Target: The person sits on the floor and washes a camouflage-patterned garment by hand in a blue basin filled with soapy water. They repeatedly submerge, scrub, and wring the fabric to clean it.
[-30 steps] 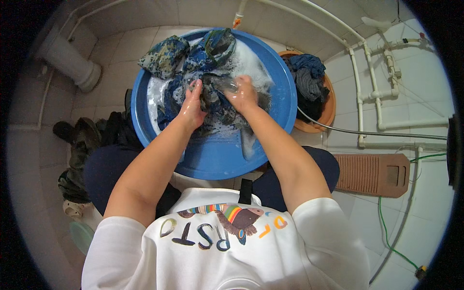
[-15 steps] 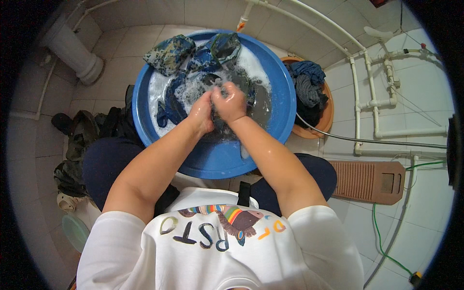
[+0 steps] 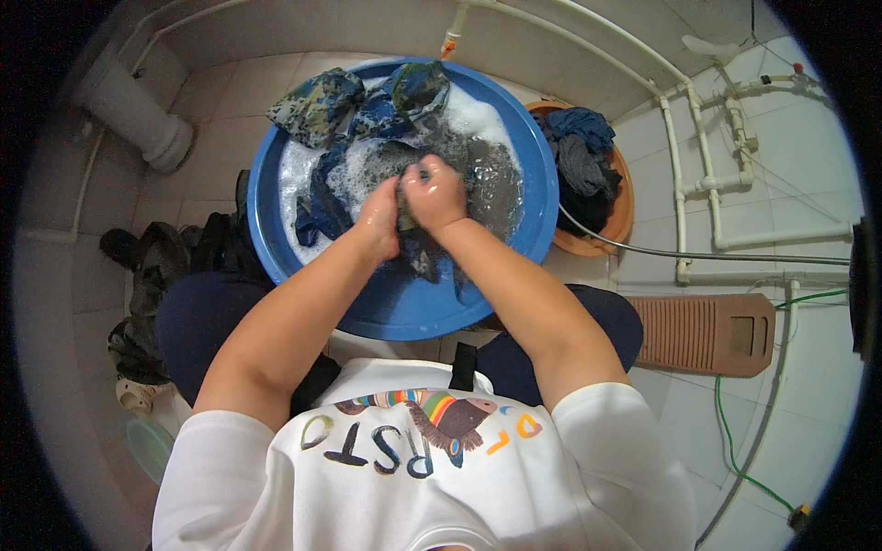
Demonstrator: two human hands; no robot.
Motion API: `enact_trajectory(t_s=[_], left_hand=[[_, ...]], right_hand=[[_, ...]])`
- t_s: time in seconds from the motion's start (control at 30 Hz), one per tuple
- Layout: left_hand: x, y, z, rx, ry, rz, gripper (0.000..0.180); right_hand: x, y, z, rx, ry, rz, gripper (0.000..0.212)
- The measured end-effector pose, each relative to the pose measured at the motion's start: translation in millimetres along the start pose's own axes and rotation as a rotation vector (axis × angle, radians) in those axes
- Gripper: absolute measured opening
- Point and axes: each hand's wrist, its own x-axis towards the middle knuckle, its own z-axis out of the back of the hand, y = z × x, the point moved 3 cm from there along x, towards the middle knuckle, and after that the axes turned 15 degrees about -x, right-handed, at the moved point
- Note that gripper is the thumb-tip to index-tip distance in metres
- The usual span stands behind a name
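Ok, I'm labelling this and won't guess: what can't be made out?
In the head view:
What, if anything, the right hand encloses: hidden by its curled fingers.
Bottom of the blue basin: mostly under suds and garments.
Bottom of orange tub: under dark clothes.
Dark object, far right: cut off by black rim.

"Where are the person's hands?"

"Close together near the middle of the blue tub [image 3: 543, 188], over soaked cloth [image 3: 392, 158]. The right hand [image 3: 435, 194] is curled, the left hand [image 3: 379, 219] beside it; their grip is hard to tell."

"And around them?"

"Camouflage fabric [image 3: 317, 106] toward eleven o'clock in the tub, white suds [image 3: 476, 117] toward one. Outside, an orange tub [image 3: 626, 207] of dark clothes [image 3: 586, 165] at three, a brown washboard [image 3: 684, 332] at four."
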Motion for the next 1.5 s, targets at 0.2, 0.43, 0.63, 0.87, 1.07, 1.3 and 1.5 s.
enact_trajectory(t_s=[0.2, 0.43, 0.63, 0.87, 1.07, 1.3, 1.5], left_hand=[[48, 5, 56, -0.293, 0.167, -0.141, 0.037], [1, -17, -5, -0.222, 0.102, 0.042, 0.042], [42, -33, 39, -0.256, -0.079, -0.15, 0.055], [21, -29, 23, -0.115, -0.033, -0.216, 0.048], [30, -28, 27, -0.338, 0.249, 0.14, 0.038], [66, -20, 50, -0.216, 0.888, 0.092, 0.039], [-16, 3, -11, 0.016, -0.034, -0.025, 0.044]], right_hand=[[-20, 36, -9, 0.169, 0.135, 0.317, 0.019], [35, -121, -11, -0.017, 0.285, -0.546, 0.055], [26, -159, -38, -0.596, 0.945, -0.311, 0.062], [24, -77, -5, -0.253, 0.144, -0.212, 0.034], [-18, 32, -8, 0.203, 0.115, 0.381, 0.028], [-40, 60, 13, 0.164, 0.012, 0.671, 0.023], [0, -7, -1, 0.06, -0.098, 0.004, 0.029]])
